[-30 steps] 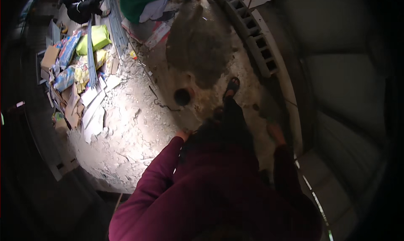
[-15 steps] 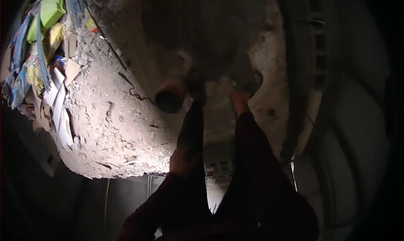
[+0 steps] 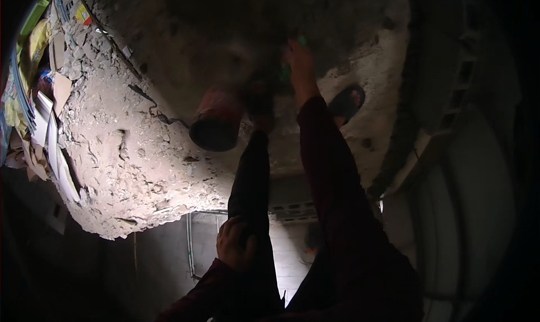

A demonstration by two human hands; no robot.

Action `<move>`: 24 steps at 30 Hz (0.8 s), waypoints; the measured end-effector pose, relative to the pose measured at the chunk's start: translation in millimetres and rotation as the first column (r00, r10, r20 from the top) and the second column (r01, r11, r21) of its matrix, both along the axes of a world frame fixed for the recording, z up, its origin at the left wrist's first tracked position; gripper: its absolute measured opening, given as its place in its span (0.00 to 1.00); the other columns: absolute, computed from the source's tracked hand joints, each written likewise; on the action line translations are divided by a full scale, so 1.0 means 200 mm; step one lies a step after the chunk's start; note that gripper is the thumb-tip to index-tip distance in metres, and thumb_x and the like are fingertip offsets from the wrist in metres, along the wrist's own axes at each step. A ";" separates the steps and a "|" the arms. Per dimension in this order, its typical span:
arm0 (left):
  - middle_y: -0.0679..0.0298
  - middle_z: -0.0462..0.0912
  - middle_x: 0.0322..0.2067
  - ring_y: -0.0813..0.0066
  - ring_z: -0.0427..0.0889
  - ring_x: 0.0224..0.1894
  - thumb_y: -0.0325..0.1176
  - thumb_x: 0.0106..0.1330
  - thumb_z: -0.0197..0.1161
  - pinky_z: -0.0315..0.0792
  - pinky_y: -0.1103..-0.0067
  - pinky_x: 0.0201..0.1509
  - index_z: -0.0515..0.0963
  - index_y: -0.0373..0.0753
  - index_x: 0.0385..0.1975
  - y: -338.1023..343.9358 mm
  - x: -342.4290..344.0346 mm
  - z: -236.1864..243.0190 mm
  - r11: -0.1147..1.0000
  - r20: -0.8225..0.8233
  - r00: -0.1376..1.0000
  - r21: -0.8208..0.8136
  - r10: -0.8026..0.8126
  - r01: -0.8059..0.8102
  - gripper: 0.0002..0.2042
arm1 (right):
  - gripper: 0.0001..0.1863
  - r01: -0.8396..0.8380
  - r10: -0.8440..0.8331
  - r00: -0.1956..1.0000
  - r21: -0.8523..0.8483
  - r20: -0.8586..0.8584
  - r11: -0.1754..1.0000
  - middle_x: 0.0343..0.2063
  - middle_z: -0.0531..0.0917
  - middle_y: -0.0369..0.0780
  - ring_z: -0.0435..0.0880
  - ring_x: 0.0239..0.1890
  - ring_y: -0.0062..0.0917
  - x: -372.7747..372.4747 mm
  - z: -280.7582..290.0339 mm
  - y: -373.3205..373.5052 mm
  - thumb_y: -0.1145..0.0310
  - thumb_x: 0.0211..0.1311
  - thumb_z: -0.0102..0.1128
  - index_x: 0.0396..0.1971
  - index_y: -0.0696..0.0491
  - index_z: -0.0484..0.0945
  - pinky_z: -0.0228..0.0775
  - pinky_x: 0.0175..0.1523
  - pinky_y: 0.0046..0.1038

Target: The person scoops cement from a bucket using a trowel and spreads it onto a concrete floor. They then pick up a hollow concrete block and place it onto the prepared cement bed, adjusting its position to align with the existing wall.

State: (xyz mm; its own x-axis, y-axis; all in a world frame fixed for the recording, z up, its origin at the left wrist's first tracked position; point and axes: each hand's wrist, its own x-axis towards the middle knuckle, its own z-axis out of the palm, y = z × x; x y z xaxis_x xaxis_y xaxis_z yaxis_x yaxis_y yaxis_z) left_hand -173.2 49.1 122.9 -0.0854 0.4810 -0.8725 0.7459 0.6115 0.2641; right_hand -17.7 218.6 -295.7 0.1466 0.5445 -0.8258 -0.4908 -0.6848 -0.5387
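I am bent over the shadowed concrete floor. My right hand (image 3: 298, 63) reaches down ahead of me with its fingers closed around a small green object (image 3: 286, 73), too dark to make out. My left hand (image 3: 234, 244) rests on my left thigh (image 3: 247, 187), fingers slightly apart and bent, holding nothing. A reddish cylindrical container (image 3: 216, 119) with a dark end stands beside my left foot (image 3: 260, 111). My right foot (image 3: 346, 105), in a dark sandal, is right of my right forearm. The floor around the green object is deep in shadow.
At the left are rubble (image 3: 79, 57), cardboard and white panel scraps (image 3: 53, 136), grey rods (image 3: 22, 80) and coloured sacks (image 3: 35, 46). A dim row of hollow blocks (image 3: 461, 80) runs along the right, beside a grey wall (image 3: 461, 209).
My view has tipped down as I bent over. My right hand has reached forward and down past my feet. My left hand has moved onto my thigh. The two other people have left view.
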 end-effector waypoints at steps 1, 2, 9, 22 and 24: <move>0.47 0.75 0.44 0.48 0.73 0.48 0.32 0.51 0.59 0.67 0.61 0.53 0.75 0.34 0.36 0.01 0.01 -0.01 1.000 0.000 1.000 -0.006 0.001 -0.001 0.13 | 0.10 -0.001 0.002 1.000 -0.015 0.025 1.000 0.16 0.73 0.33 0.70 0.16 0.18 0.05 0.03 -0.03 0.63 0.57 0.59 0.26 0.55 0.75 0.61 0.21 0.24; 0.47 0.75 0.44 0.48 0.73 0.48 0.32 0.51 0.59 0.67 0.61 0.53 0.75 0.34 0.36 0.00 0.01 -0.01 1.000 0.010 1.000 -0.007 0.009 -0.009 0.13 | 0.10 0.028 -0.026 0.998 -0.051 0.049 0.998 0.16 0.73 0.34 0.71 0.16 0.19 0.09 0.08 -0.07 0.63 0.57 0.59 0.26 0.55 0.74 0.62 0.21 0.24; 0.50 0.74 0.44 0.48 0.73 0.46 0.33 0.51 0.59 0.68 0.61 0.50 0.74 0.34 0.35 0.02 0.00 -0.03 1.000 0.039 0.999 -0.005 -0.010 0.010 0.13 | 0.15 -0.257 0.304 0.510 -0.194 0.805 0.947 0.20 0.79 0.44 0.81 0.23 0.30 0.20 0.21 -0.10 0.64 0.52 0.62 0.31 0.60 0.73 0.71 0.26 0.32; 0.51 0.75 0.43 0.49 0.72 0.46 0.33 0.51 0.60 0.68 0.61 0.49 0.74 0.35 0.33 0.04 0.01 -0.05 0.998 0.087 0.995 0.014 -0.055 0.054 0.12 | 0.22 -0.332 0.409 0.733 -0.240 0.543 0.912 0.34 0.79 0.51 0.80 0.37 0.42 0.44 -0.02 0.02 0.55 0.66 0.48 0.44 0.60 0.72 0.72 0.39 0.40; 0.51 0.75 0.42 0.50 0.73 0.46 0.32 0.51 0.60 0.68 0.63 0.50 0.74 0.35 0.33 0.04 0.01 -0.04 0.999 0.066 0.997 0.015 -0.042 0.041 0.11 | 0.21 -0.617 0.512 0.283 -0.255 0.811 0.745 0.38 0.79 0.51 0.80 0.39 0.41 0.44 -0.09 -0.14 0.58 0.66 0.48 0.48 0.60 0.72 0.72 0.42 0.38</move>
State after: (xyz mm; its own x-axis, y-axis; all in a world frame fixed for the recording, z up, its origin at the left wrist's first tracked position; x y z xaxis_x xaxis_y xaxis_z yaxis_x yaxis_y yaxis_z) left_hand -170.8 56.5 114.9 -0.0073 0.4950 -0.8689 0.7513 0.5761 0.3219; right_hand 71.1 190.9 -312.8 0.3125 0.8339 -0.4550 0.6790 -0.5311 -0.5069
